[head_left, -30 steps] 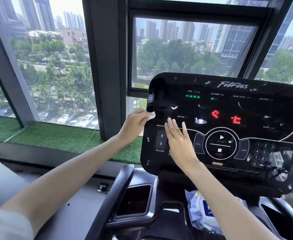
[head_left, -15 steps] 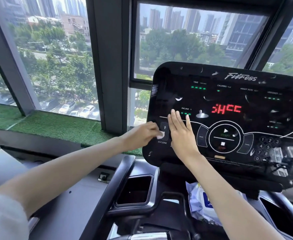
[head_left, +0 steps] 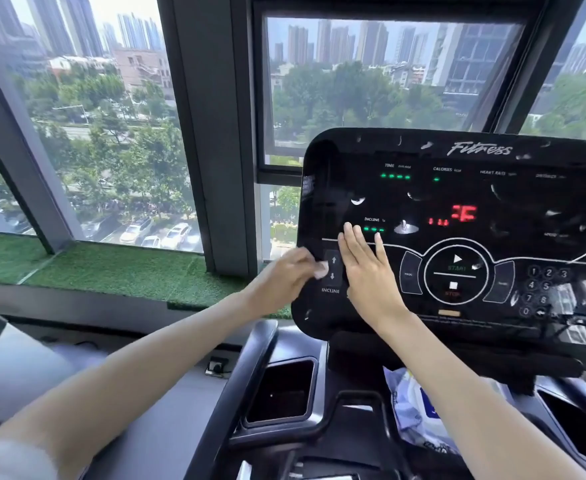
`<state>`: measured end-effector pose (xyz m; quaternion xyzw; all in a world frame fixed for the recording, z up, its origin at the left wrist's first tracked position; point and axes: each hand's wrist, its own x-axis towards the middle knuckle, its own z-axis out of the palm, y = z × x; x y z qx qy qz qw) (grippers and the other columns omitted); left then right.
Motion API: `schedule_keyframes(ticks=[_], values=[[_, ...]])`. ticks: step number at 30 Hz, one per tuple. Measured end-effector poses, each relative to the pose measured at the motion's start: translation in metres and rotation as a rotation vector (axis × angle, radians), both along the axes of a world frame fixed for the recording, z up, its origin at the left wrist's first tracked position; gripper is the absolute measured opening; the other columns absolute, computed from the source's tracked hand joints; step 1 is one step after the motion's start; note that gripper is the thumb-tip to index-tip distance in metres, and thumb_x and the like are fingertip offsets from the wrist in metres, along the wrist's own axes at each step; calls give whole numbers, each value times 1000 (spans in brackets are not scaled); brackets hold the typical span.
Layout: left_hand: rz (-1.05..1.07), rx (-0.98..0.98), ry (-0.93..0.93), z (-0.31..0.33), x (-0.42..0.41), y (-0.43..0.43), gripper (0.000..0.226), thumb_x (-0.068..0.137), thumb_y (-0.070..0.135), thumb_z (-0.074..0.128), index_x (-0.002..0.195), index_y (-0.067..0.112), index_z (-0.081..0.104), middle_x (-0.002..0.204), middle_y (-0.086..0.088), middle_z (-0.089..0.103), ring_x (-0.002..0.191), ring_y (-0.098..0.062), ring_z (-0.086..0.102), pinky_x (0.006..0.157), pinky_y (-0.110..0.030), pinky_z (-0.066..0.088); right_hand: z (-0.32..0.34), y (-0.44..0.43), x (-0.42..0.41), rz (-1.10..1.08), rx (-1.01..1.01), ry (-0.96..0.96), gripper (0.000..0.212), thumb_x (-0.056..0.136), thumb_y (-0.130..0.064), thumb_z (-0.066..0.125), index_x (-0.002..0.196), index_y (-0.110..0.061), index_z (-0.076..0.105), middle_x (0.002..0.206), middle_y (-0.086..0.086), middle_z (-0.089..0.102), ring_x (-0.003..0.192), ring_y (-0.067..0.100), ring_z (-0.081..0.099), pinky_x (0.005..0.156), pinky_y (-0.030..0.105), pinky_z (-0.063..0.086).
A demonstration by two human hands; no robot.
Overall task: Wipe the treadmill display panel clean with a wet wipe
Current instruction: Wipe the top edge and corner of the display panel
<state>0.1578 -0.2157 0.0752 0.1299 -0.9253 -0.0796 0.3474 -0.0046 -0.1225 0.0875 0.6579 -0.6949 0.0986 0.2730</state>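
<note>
The black treadmill display panel [head_left: 458, 188] fills the right half of the head view, lit with green dots and red digits, and has white smears and specks across it. My left hand [head_left: 284, 278] is blurred at the panel's lower left, by the INCLINE arrow buttons, its fingers pinched on a small white wet wipe [head_left: 321, 270] that touches the panel. My right hand [head_left: 367, 271] lies flat on the panel just to the right of those buttons, fingers stretched upward, with nothing visible in it.
A wet wipe packet [head_left: 413, 407] lies in the console tray below the panel. A cup holder recess [head_left: 281, 393] and a handrail [head_left: 246, 382] sit lower left. Behind are large windows, a dark pillar [head_left: 212, 133] and a green turf ledge [head_left: 111, 268].
My left hand slid down the panel's left edge with the wipe, from near the top to the INCLINE buttons. My right hand stayed flat in about the same spot. The red digits changed.
</note>
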Motion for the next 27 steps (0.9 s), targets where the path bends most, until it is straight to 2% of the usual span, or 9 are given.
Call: schedule_keyframes(ticks=[3,6,7,11,16,18,21,25,27], values=[[-80,-47,-194,-5,8,6,23,87,-4,53,100,4,69,90,-8,58,81,-18,54,74,-29,47,2,2,-1,-13,44,18,82,60,5,69,137,5,39,147,19,35,136,30,33,112,51,23],[120,132,125,10,5,-9,18,92,2,53,101,4,68,91,-7,58,82,-15,55,76,-20,45,3,3,-1,-23,57,15,86,58,5,72,137,5,39,146,18,35,136,29,33,112,51,23],[118,110,130,9,5,-7,19,92,2,52,103,5,68,91,-6,57,82,-16,54,76,-20,45,3,3,0,-23,51,11,84,58,6,70,136,5,39,146,19,35,136,30,33,111,51,24],[-72,-139,-304,-7,14,7,23,88,-4,53,99,9,68,90,-5,55,82,-18,52,69,-36,51,5,5,-1,-21,77,16,82,63,7,65,139,4,35,149,18,30,139,28,27,113,52,19],[184,84,107,20,1,-4,18,92,6,51,98,3,68,90,-10,58,81,-23,57,76,-32,48,11,9,5,-39,99,9,80,72,6,57,144,2,22,154,16,16,143,25,14,116,49,5],[81,-27,-80,3,2,4,16,90,2,53,97,7,66,91,-7,55,81,-21,54,71,-36,50,7,13,9,-34,59,-46,81,72,7,50,146,1,18,155,15,12,144,23,11,117,44,3],[-84,-186,-405,-22,15,20,28,81,-8,54,99,10,65,92,-5,55,84,-19,49,64,-39,51,-23,32,19,1,-15,-144,74,67,6,43,141,5,31,149,20,28,139,27,28,115,40,13],[161,64,9,-14,9,8,20,89,-3,54,101,5,68,92,-5,58,80,-15,55,73,-30,51,-73,53,37,-3,88,-139,62,75,-8,26,133,9,42,140,25,41,131,32,40,109,43,23],[169,108,84,-21,5,12,19,89,-3,53,101,3,67,91,-7,58,82,-16,55,76,-26,48,-88,58,40,-5,148,-132,61,78,-13,24,133,8,43,141,24,41,131,31,40,111,43,28]])
